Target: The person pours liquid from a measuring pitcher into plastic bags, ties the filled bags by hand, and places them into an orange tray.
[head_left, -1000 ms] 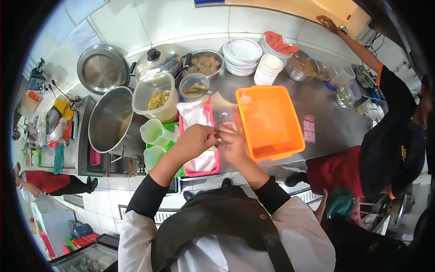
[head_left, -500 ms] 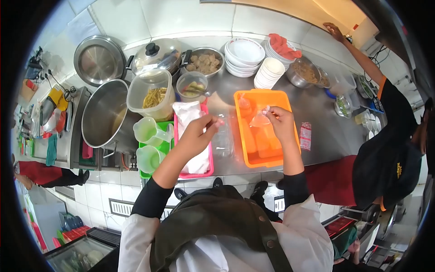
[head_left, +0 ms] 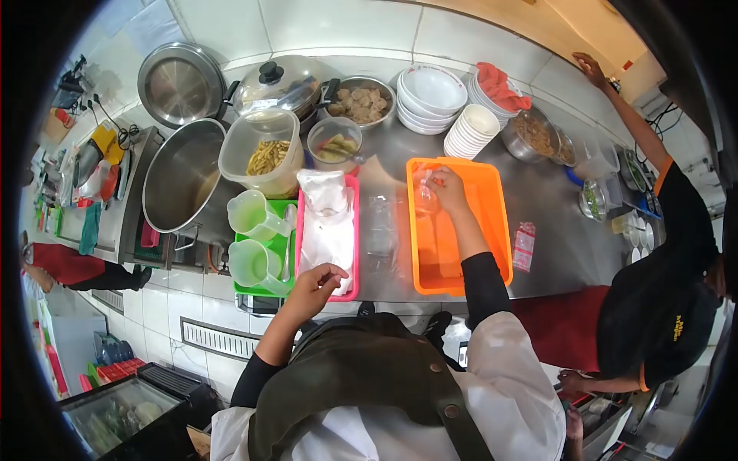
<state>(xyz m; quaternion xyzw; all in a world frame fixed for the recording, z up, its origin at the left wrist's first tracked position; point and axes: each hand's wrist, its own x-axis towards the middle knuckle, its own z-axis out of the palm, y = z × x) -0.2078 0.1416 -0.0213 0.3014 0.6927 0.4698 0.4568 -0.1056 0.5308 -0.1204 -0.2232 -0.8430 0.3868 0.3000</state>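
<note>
My right hand (head_left: 448, 190) reaches into the far left corner of an orange tray (head_left: 503, 261). Its fingers are closed on the top of a small clear plastic bag (head_left: 425, 201) with something orange-tinted inside. Near the front edge of a pink tray (head_left: 355, 269), my left hand (head_left: 314, 288) hovers with loosely curled fingers, the thumb a little apart, and nothing visible in it. White plastic bags (head_left: 323, 230) fill the pink tray. Between the two trays, clear plastic bags (head_left: 382, 227) lie flat on the steel counter (head_left: 550, 184).
Left stand a green tray (head_left: 289, 265) with measuring jugs (head_left: 252, 265), a large pot (head_left: 181, 180) and a tub of yellowish food (head_left: 261, 165). White bowls (head_left: 432, 92) and stacked cups (head_left: 470, 132) line the back. A pink-printed packet (head_left: 524, 246) lies right, near another person (head_left: 653, 253).
My right hand has moved left and away from me with the small bag, to the orange tray's far left corner. My left hand has drawn back toward my body and loosened.
</note>
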